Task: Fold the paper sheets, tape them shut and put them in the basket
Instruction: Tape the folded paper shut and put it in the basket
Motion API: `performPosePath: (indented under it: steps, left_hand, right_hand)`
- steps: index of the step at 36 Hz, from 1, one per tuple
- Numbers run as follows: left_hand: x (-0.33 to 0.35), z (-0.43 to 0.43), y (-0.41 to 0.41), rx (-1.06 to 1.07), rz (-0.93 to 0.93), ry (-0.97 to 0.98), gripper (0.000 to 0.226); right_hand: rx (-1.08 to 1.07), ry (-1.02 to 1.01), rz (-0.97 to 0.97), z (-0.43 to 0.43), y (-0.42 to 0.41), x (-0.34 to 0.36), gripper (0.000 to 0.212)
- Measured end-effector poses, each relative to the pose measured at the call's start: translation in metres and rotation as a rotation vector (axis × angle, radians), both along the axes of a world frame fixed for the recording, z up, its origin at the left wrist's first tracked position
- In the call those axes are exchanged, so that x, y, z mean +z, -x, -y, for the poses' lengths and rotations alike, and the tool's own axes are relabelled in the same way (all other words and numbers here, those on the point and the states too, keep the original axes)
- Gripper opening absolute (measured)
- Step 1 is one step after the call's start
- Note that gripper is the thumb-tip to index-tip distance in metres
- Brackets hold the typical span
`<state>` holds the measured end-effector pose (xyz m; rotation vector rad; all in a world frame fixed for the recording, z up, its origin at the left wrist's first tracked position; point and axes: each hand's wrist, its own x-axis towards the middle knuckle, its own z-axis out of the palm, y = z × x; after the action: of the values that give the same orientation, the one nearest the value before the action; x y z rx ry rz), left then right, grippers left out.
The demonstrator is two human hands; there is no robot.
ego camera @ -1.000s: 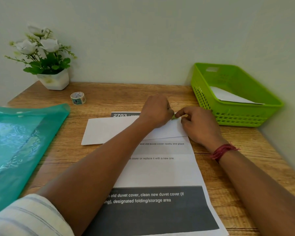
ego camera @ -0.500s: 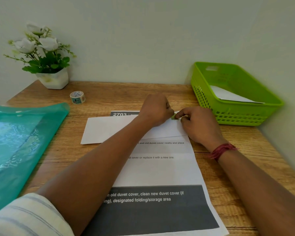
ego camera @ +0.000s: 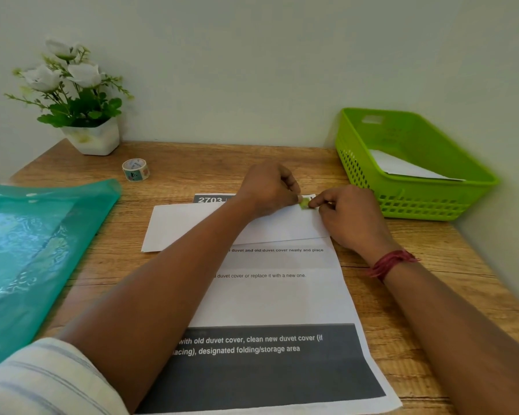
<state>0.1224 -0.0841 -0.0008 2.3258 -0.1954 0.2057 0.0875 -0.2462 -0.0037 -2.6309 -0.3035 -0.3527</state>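
Pinching a small green piece of tape (ego camera: 304, 203) between them, your left hand (ego camera: 267, 190) and right hand (ego camera: 348, 217) hold it at the far right edge of the folded white sheet (ego camera: 192, 226), which lies across a printed sheet (ego camera: 276, 295) on the wooden table (ego camera: 192, 172), near the green basket (ego camera: 432, 211) on your right.
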Motion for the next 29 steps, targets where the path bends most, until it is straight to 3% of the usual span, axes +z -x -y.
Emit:
performPosePath:
  steps: [10,29]
  left_hand:
    - [0.007,-0.0002,0.0036,-0.043,-0.093,-0.026,0.012]
    - [0.0059,-0.0069,-0.0005,-0.103,-0.106,-0.044,0.013]
  right_hand:
    - [0.003,0.038,-0.001,0.0002,0.0004,-0.0003,0.028]
    - [0.056,0.17,-0.008,-0.0016,-0.0013,-0.0027,0.04]
